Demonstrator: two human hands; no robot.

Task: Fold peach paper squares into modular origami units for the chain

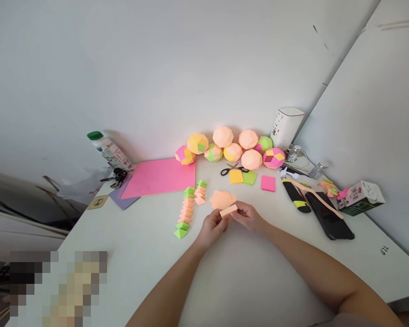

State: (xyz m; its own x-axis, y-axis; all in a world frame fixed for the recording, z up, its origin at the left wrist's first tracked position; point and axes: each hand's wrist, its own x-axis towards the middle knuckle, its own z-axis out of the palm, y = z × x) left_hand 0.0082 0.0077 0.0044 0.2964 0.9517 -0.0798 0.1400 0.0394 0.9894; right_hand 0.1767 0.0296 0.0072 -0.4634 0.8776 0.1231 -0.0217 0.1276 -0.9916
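Observation:
Between both hands is a peach strip of folded paper [228, 210]. My left hand [212, 228] grips its left end, and my right hand [248, 215] pinches the right end. Just beyond lies a loose heap of peach paper sheets [222, 199], partly covered by the hands. To the left runs a row of folded paper pieces [187, 203], peach in the middle and green at both ends. A shorter row of folded pieces [200, 192] sits beside it.
Several faceted paper balls [222, 136] are piled by the wall. Scissors [234, 170] lie behind yellow [236, 177], green and pink [268, 183] paper squares. A pink board [160, 176] and bottle [111, 151] stand left; a phone [329, 215], cutter-like black tool [296, 195] and carton [361, 198] are right.

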